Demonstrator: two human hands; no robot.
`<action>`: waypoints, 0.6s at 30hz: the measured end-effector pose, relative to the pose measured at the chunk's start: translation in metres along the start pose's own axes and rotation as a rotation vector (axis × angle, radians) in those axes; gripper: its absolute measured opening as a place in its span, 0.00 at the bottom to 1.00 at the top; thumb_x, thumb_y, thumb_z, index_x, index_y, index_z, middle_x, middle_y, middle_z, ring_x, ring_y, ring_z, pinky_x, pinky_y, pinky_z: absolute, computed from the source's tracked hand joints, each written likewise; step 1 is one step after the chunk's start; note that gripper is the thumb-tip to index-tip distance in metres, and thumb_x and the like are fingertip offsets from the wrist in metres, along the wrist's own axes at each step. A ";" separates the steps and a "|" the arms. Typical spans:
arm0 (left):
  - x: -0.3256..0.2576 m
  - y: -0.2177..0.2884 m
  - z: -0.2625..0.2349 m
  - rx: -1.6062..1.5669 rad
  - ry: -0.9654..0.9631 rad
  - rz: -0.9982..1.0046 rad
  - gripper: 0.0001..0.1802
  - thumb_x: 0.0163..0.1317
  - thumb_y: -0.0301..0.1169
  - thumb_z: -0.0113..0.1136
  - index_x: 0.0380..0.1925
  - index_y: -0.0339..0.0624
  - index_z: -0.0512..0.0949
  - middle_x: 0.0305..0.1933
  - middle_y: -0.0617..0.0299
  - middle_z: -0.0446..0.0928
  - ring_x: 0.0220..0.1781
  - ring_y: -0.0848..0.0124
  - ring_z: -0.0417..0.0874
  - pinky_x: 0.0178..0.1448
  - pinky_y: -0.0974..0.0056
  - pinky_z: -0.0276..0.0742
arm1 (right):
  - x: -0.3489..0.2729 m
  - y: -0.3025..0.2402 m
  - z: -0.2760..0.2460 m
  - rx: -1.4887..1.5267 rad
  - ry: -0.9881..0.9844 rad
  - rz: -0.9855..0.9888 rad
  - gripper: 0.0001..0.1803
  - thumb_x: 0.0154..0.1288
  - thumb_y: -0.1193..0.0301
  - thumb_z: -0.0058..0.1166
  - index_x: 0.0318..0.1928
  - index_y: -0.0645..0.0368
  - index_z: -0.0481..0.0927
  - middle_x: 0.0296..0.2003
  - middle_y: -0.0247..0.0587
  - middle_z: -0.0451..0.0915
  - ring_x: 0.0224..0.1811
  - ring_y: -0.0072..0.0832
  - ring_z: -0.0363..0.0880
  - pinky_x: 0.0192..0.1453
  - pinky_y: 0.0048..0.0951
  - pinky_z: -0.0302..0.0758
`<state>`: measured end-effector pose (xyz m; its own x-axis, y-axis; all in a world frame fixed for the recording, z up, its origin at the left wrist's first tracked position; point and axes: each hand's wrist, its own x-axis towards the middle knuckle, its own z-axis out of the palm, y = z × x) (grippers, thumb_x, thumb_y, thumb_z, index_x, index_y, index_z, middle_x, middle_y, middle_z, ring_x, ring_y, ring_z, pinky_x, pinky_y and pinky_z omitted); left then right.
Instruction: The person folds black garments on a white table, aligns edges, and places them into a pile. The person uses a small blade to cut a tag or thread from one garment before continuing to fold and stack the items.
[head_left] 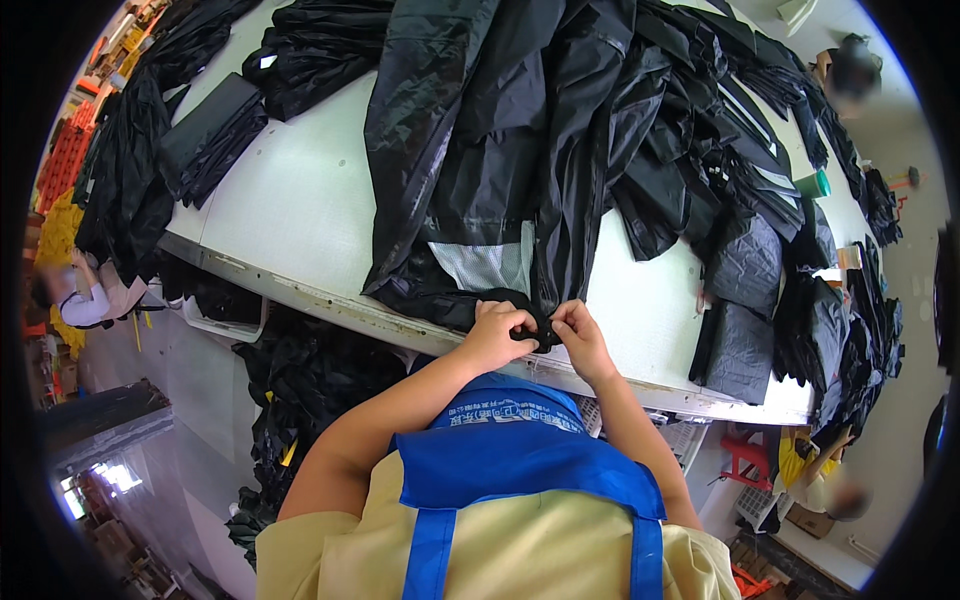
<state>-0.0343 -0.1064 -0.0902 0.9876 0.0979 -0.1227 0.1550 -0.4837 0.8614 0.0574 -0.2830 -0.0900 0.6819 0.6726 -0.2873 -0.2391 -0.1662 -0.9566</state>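
The left hand (493, 335) pinches the bottom edge of a black jacket (520, 130) at the near rim of the white table (300, 210). Its fingers are curled tight on the cloth. Just to the right of it, almost touching, the right hand (578, 338) pinches the same edge. Between the two hands sits a small dark bit (535, 332), maybe the end of a zip, but it is too small and too dark to tell.

The jacket lies long and straight away from both hands, up the table toward the far side. Its open front runs the same way, starting right between the two hands. A pale mesh lining (488, 265) shows just above the left hand. Both hands are equally close to the jacket edge.

Further right of the hands lie folded black pieces (735, 345) and a heap of more black clothes (760, 110). The fingertips are hidden behind the knuckles and the cloth. The blue apron (520, 465) covers the near table edge below the hands
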 end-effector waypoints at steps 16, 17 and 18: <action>-0.006 0.028 0.003 0.076 0.110 -0.024 0.10 0.54 0.39 0.66 0.23 0.48 0.78 0.36 0.69 0.77 0.51 0.61 0.71 0.64 0.26 0.46 | -0.026 -0.060 0.008 -1.129 0.052 -0.535 0.12 0.46 0.69 0.66 0.33 0.55 0.79 0.39 0.37 0.75 0.49 0.38 0.72 0.54 0.39 0.66; -0.005 0.030 0.005 0.121 0.166 -0.001 0.10 0.53 0.38 0.67 0.23 0.48 0.78 0.36 0.69 0.77 0.52 0.60 0.71 0.64 0.26 0.47 | -0.026 -0.057 0.007 -1.146 0.054 -0.550 0.11 0.47 0.70 0.65 0.33 0.55 0.78 0.39 0.37 0.75 0.49 0.38 0.72 0.53 0.39 0.67; -0.004 0.032 0.006 0.169 0.221 0.027 0.09 0.53 0.37 0.67 0.22 0.48 0.77 0.37 0.69 0.76 0.52 0.60 0.71 0.64 0.27 0.47 | -0.025 -0.054 0.005 -1.162 0.061 -0.567 0.10 0.48 0.71 0.64 0.32 0.56 0.78 0.39 0.37 0.75 0.49 0.37 0.72 0.53 0.39 0.67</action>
<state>-0.0329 -0.1280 -0.0650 0.9648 0.2618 0.0256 0.1494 -0.6254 0.7659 0.0498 -0.2870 -0.0312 0.5276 0.8264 0.1967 0.8081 -0.4167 -0.4164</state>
